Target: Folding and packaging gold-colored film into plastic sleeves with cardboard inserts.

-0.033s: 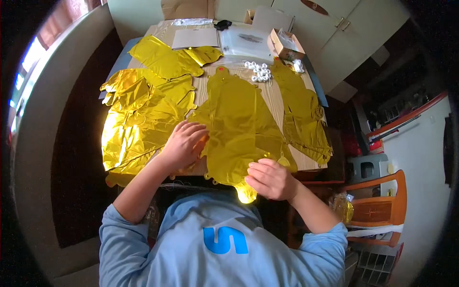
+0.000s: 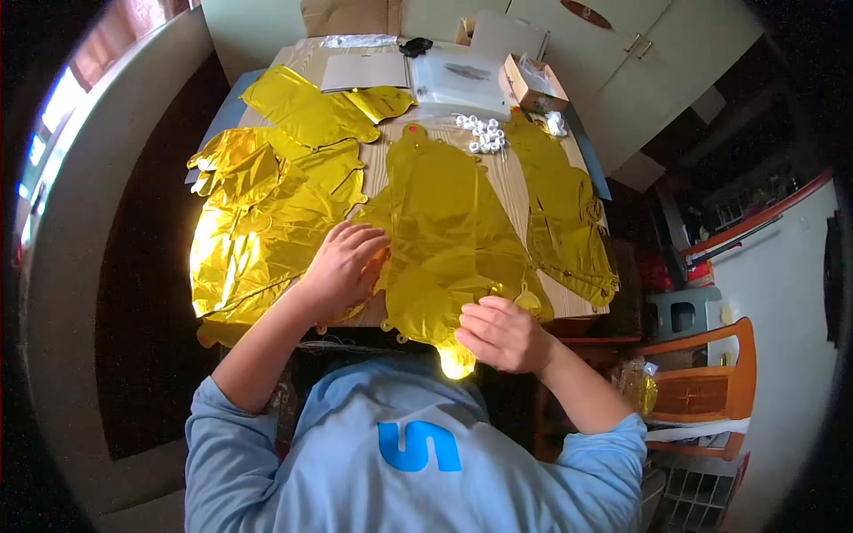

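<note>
A flat gold foil balloon [image 2: 440, 231] is spread down the middle of the wooden table [image 2: 511, 182], among other gold balloons [image 2: 267, 222]. It is pressed down by the left hand [image 2: 342, 266], fingers spread flat, while its near edge is pinched by the right hand [image 2: 502, 333]. Small white pieces [image 2: 482, 135] lie beyond.

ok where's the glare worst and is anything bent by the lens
Head view: daylight from the left blows out the gold foil balloons at the table's left edge; a smaller hot spot glows on the balloon tip beside the right hand. Fisheye curves the wall and cabinet edges near the dark rim.
</note>
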`<state>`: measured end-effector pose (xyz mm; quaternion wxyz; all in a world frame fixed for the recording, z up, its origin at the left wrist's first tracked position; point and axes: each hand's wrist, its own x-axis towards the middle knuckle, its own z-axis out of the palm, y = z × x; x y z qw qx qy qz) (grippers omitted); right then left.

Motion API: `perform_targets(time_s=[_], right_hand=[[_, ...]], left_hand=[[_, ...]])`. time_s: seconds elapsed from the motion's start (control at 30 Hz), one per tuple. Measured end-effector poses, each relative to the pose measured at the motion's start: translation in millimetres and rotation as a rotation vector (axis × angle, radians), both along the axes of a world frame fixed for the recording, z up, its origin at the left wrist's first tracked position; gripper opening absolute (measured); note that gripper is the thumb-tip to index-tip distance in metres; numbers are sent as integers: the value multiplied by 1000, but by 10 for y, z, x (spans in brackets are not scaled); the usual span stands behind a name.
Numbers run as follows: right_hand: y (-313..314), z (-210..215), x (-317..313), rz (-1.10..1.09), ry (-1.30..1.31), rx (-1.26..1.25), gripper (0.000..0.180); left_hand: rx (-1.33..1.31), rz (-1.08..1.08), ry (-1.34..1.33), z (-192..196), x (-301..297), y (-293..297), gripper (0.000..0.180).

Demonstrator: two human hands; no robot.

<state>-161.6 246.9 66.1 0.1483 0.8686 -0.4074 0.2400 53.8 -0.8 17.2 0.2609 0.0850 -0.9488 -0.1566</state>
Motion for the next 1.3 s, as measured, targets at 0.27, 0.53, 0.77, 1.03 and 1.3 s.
perform_targets(time_s=[0.27, 0.53, 0.77, 1.03, 1.3], right_hand=[[-1, -67, 90, 103, 22, 29, 16], [131, -28, -224, -181, 94, -10, 18], [309, -350, -28, -254, 3, 49, 17], [872, -684, 384, -418, -420, 219, 23], [940, -1551, 630, -181, -2370, 705, 49]], left_hand=[[-64, -90, -86, 1, -335, -46, 53], [-25, -97, -202, -210, -653, -239, 59], [-68, -93, -155, -310, -766, -310, 55], [-59, -109, -141, -338, -672, -331, 54], [-72, -137, -161, -279, -662, -251, 54]])
